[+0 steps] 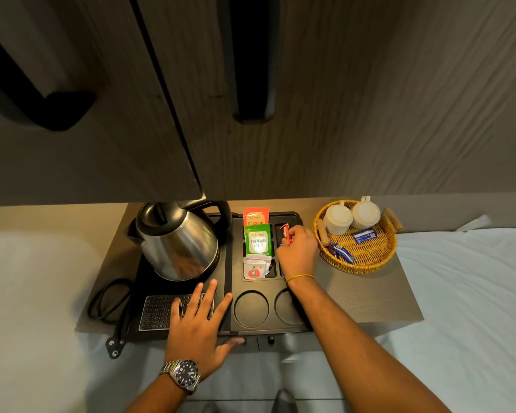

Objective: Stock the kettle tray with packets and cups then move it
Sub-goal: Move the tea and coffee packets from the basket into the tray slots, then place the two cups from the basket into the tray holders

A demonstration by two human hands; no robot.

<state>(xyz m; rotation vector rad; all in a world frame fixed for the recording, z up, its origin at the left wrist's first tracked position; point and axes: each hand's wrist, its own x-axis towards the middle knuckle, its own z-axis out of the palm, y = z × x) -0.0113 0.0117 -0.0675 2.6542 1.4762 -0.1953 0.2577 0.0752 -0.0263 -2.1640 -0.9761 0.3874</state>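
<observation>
A black kettle tray [230,305] lies on a brown table, with a steel kettle [178,242] on its left half. Its middle slots hold an orange tea packet [256,216], a green tea packet [257,239] and white sachets [255,266]. Two round cup recesses [251,308] at the front are bare. My right hand [298,251] pinches a red packet [286,232] over the narrow right slot. My left hand [200,323] rests flat, fingers spread, on the tray's front by the drip grille. A wicker basket [367,260] to the right holds two white cups [352,217] and blue packets [365,235].
The kettle's black cord [108,302] loops off the tray's left side, its plug [115,347] hanging at the table's front edge. Dark cabinet doors [161,99] hang above the table. White bedding [471,293] lies on both sides.
</observation>
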